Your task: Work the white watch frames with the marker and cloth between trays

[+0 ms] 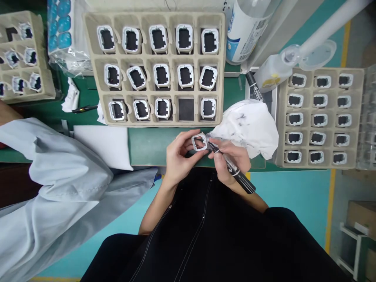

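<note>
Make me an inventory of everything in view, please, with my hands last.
Held frame: one, white, left fingers
Held marker: one, black, right hand
Middle tray: one, beige, beyond hands
Its frames: fourteen, white, one pocket unfilled
Right tray: one, beige, far right
Its frames: fifteen, white
Left tray: one, beige, cut off
Cloth: one, white, stained, beside right hand
Second marker: one, black, above cloth
Bottles: two, whitish, right of middle tray
Blue-topped package: one, upper left
Pad: one, white, table's left
Table: one, green
Co-worker's sleeve: one, pale grey, left
Left hand: one
Right hand: one
</note>
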Motion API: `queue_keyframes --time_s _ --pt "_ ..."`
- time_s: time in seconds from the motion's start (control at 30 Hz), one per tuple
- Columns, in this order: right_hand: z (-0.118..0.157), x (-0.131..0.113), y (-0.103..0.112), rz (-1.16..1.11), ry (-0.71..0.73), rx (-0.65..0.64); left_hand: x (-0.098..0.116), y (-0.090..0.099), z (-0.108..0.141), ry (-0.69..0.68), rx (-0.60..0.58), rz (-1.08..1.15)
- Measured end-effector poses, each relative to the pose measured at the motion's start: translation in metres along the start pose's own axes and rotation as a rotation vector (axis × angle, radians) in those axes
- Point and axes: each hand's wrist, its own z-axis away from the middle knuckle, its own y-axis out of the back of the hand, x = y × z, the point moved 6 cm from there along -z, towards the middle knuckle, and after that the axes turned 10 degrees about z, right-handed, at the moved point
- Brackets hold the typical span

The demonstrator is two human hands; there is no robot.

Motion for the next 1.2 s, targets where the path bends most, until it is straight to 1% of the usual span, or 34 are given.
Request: queue_keyframes --time_s 0.07,0.2,0.37,0.5,0.57,0.77,0.93,1.1,1.2 --pt "0.0 -0.001 -0.002 -0.004 -0.05 -0.031 -0.001 -0.002 0.002 -0.005 0.01 -0.052" --pt "0.0 -0.001 -0.004 0.003 -0.081 -0.061 0.0 -0.003 0.005 -0.039 -0.018 -0.14" --pt "0.0 -0.002 -0.005 0.107 -0.066 -0.031 0.001 -0.002 0.008 -0.066 -0.044 -0.243" --pt "0.0 -0.004 -0.004 0.12 -0.058 0.008 0.002 -0.002 0.01 -0.076 -0.044 -0.312" --pt "-0.001 -0.004 -0.004 0.126 -0.061 0.005 0.002 -0.002 0.01 -0.075 -0.04 -0.344" --pt "-0.002 -0.005 -0.004 0.148 -0.063 -0.024 0.002 -0.002 0.011 -0.079 -0.034 -0.374" --pt "-0.001 -0.005 -0.004 0.158 -0.063 -0.017 0.004 -0.003 0.011 -0.107 -0.035 -0.363" --pt "0.001 0.0 -0.004 0.133 -0.103 -0.025 0.003 -0.002 0.012 -0.078 -0.03 -0.412" --pt "0.001 -0.002 -0.004 0.157 -0.102 -0.023 0.003 -0.002 0.012 -0.083 -0.027 -0.413"
